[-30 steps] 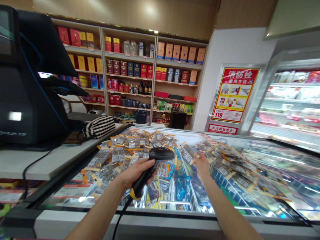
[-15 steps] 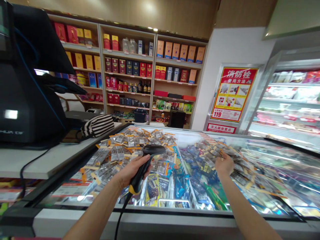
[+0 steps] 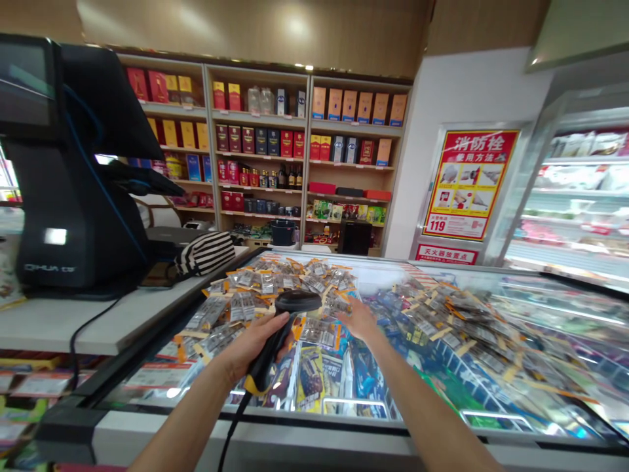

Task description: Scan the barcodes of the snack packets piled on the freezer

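My left hand (image 3: 256, 345) is wrapped round the handle of a black and yellow barcode scanner (image 3: 297, 303), its head over a pile of small clear packets (image 3: 268, 283) with orange ends and dark contents. At the right edge of this pile, my right hand (image 3: 360, 320) has its thumb and fingers closed on the edge of one packet (image 3: 336, 304), close to the scanner head. The fingertips are slightly blurred. To the right, a second pile of similar packets (image 3: 457, 314) lies spread on the freezer's glass top (image 3: 378, 278).
Bagged goods (image 3: 319, 377) show through the freezer glass. A black checkout terminal (image 3: 73, 196) stands on the white counter (image 3: 98, 321) at left, near a black-and-white striped bag (image 3: 206, 254). Shelves of boxes (image 3: 260, 141) line the back wall. The scanner's cable (image 3: 230, 429) hangs over the front edge.
My right hand has moved left, from the right pile to the edge of the left pile. My left hand still holds the scanner. The view has shifted slightly left.
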Demonstrator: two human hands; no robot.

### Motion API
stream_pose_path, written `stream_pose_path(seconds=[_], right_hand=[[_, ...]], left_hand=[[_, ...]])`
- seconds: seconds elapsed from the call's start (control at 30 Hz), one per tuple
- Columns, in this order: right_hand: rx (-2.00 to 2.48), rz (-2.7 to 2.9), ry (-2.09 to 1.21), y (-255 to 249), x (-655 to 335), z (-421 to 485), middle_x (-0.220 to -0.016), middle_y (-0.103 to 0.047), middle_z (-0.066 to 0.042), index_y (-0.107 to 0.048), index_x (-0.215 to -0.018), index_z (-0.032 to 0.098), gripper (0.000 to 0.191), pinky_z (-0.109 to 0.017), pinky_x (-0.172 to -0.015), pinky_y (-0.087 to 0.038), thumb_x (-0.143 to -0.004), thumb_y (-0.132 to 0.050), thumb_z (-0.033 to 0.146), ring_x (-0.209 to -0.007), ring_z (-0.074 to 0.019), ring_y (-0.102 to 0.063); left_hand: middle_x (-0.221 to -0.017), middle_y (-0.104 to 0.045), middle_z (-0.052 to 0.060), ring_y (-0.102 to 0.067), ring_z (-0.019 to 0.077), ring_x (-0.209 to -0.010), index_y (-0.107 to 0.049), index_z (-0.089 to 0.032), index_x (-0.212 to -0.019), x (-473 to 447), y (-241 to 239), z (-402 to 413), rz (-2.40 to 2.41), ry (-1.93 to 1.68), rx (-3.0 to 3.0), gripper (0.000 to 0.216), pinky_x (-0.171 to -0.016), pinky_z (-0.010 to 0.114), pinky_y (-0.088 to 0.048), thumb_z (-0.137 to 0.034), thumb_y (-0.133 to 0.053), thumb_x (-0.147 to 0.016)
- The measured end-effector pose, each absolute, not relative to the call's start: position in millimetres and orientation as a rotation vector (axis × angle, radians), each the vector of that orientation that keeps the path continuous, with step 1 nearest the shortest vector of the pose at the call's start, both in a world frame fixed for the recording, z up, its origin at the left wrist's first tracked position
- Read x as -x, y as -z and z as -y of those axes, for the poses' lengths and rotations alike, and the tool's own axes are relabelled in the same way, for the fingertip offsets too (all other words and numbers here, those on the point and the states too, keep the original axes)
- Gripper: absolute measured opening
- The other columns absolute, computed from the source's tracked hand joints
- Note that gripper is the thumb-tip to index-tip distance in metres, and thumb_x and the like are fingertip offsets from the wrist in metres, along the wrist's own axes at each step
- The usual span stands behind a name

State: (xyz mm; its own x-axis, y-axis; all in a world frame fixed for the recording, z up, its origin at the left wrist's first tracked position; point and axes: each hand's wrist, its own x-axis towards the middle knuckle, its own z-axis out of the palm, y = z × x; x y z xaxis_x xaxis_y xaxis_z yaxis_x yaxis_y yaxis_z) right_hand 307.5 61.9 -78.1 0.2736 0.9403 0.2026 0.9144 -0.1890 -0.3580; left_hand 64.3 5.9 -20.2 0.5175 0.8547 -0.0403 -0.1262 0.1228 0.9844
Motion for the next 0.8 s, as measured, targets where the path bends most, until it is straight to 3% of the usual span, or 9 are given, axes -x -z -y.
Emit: stream_pose_path(seconds=[0.1,0.23,0.37,0.8], right_hand=[[2.154,1.711,-0.073,80.1,-310.3,-69.1,-0.108,-0.053,-0.011,-0.043,-0.115,0.023,0.065,-0.046,-0.078,-0.034,-0.058,-0.054,0.052,-0.102,-0.0306,-0.044],[1.967,1.594,-0.132,86.7,-327.8,-70.7,-0.092,-0.059,-0.009,-0.054,-0.100,0.016,0.052,-0.035,-0.071,-0.040,-0.053,-0.059,0.037,-0.085,-0.0243,-0.053],[1.676,1.355,-0.310,89.8,-351.8,-60.9,-0.074,-0.061,-0.003,-0.054,-0.098,0.015,0.044,-0.029,-0.064,-0.041,-0.057,-0.055,0.031,-0.067,-0.0181,-0.056],[1.263,1.102,-0.623,62.2,-365.8,-34.4,-0.066,-0.059,0.002,-0.047,-0.098,0.019,0.047,-0.027,-0.057,-0.043,-0.053,-0.056,0.027,-0.059,-0.0154,-0.054]], left_hand=[[-0.056,-0.054,-0.001,-0.045,0.0066,-0.039,-0.052,-0.014,-0.069,-58.5,20.8,-4.6,-0.782,-0.825,-1.213,0.028,-0.038,0.019,-0.032,-0.042,-0.049,-0.071],[-0.056,-0.055,0.000,-0.045,0.0065,-0.040,-0.053,-0.013,-0.067,-55.1,23.3,-4.8,-0.763,-0.812,-1.227,0.029,-0.039,0.019,-0.032,-0.042,-0.048,-0.072],[-0.055,-0.054,0.000,-0.045,0.0065,-0.039,-0.052,-0.013,-0.066,-59.6,23.7,-3.0,-0.716,-0.781,-1.235,0.029,-0.039,0.019,-0.032,-0.041,-0.047,-0.073],[-0.056,-0.054,0.000,-0.046,0.0073,-0.039,-0.047,-0.015,-0.069,-82.2,14.7,2.8,-0.646,-0.721,-1.323,0.023,-0.038,0.019,-0.030,-0.038,-0.051,-0.071]])
